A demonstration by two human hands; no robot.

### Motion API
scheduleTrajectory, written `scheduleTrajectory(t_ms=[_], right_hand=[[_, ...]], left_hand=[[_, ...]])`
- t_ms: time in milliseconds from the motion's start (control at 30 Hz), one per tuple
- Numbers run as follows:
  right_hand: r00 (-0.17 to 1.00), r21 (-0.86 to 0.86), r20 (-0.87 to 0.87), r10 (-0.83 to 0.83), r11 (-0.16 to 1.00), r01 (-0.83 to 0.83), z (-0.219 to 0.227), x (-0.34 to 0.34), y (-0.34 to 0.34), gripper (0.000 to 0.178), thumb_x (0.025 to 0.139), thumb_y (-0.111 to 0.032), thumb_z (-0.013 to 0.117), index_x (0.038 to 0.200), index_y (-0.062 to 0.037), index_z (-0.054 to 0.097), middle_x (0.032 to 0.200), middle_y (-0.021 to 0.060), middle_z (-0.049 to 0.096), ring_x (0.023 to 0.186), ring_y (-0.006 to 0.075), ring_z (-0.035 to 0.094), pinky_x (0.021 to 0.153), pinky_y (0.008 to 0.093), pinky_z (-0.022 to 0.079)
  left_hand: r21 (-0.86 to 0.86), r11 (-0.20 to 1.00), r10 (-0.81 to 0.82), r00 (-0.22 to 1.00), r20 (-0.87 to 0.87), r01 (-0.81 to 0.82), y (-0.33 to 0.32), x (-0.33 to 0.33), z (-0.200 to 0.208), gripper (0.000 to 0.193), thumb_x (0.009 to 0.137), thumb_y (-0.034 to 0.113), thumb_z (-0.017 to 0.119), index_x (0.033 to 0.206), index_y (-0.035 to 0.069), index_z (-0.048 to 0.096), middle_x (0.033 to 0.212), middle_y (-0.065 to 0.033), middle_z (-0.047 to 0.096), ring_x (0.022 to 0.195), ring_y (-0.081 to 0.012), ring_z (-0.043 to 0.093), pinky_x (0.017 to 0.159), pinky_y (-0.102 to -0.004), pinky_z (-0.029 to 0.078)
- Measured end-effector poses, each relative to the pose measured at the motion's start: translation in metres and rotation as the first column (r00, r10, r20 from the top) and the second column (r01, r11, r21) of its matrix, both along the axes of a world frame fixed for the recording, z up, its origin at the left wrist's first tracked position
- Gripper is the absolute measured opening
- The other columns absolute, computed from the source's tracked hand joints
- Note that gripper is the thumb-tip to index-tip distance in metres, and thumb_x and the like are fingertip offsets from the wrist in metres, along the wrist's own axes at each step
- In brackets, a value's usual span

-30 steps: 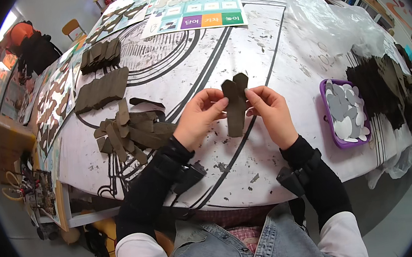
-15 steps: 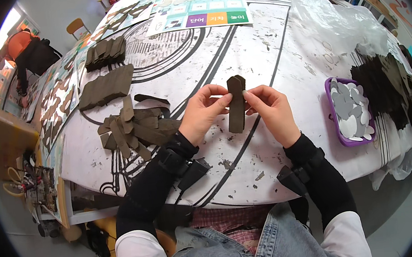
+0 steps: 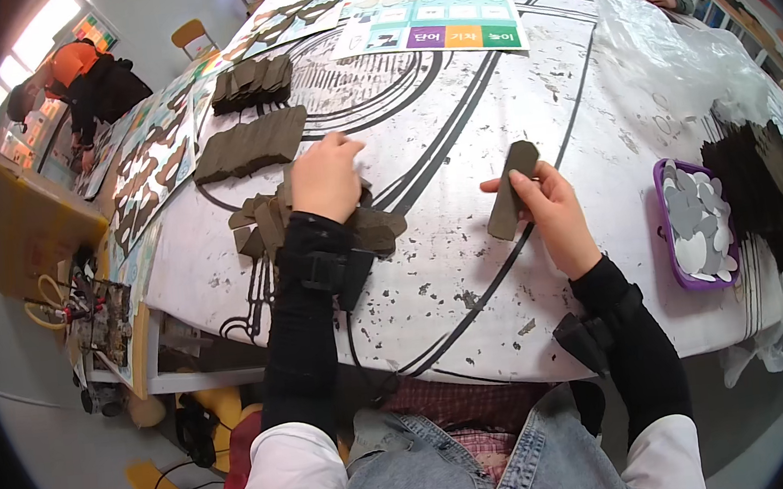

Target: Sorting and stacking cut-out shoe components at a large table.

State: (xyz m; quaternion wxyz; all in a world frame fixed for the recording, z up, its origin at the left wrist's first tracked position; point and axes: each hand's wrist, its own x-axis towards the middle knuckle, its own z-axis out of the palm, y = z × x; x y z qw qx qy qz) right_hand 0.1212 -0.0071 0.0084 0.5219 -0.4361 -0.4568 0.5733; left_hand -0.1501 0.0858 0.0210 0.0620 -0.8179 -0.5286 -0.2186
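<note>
My right hand (image 3: 553, 210) grips a dark brown strip (image 3: 512, 197) with one angled end, thumb on top and fingers behind. The strip is tilted over the white table; whether a second one lies behind it is hidden. My left hand (image 3: 327, 180) hovers at the loose pile of dark brown strips (image 3: 269, 226), back of the hand up. Its thumb and fingertips point to the right and look apart, with nothing visible in them. The hand covers part of the pile.
Beyond the pile stand two neat rows of dark strips (image 3: 252, 145). At right is a purple basket (image 3: 735, 270) of grey and white ovals, beside dark stacked pieces (image 3: 758, 181) and clear plastic (image 3: 656, 54). Printed sheets (image 3: 439, 56) lie at the back. Other people are nearby.
Both hands held the dark strips together in the middle. The left hand has let go and moved left to the loose pile; the right keeps hold, tilting it. The view has shifted.
</note>
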Motion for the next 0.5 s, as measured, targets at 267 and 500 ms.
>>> scheduleTrajectory(t_ms=[267, 500], right_hand=[[0.999, -0.078, -0.043, -0.025, 0.997, 0.022, -0.007, 0.002, 0.001, 0.024, 0.098, -0.019, 0.047, 0.113, -0.0012, 0.045, 0.092, 0.0071, 0.065, 0.072, 0.0104, 0.061, 0.065, 0.0243, 0.051], [0.993, -0.115, -0.121, 0.013, 0.993, -0.027, -0.009, 0.004, 0.002, 0.024, 0.098, -0.018, 0.047, 0.114, -0.0010, 0.043, 0.091, 0.0080, 0.062, 0.073, 0.0130, 0.062, 0.067, 0.0276, 0.054]], left_hand=[[-0.166, 0.986, 0.029, 0.999, 0.015, -0.026, 0.006, 0.004, -0.018, 0.016, 0.079, 0.006, 0.062, 0.093, 0.008, 0.068, 0.094, -0.0094, 0.062, 0.088, -0.0302, 0.062, 0.077, -0.0382, 0.050], [-0.166, 0.985, -0.027, 0.997, 0.072, 0.038, 0.008, 0.002, -0.016, 0.017, 0.073, -0.002, 0.065, 0.089, 0.006, 0.064, 0.092, -0.0109, 0.060, 0.088, -0.0306, 0.060, 0.077, -0.0384, 0.049]])
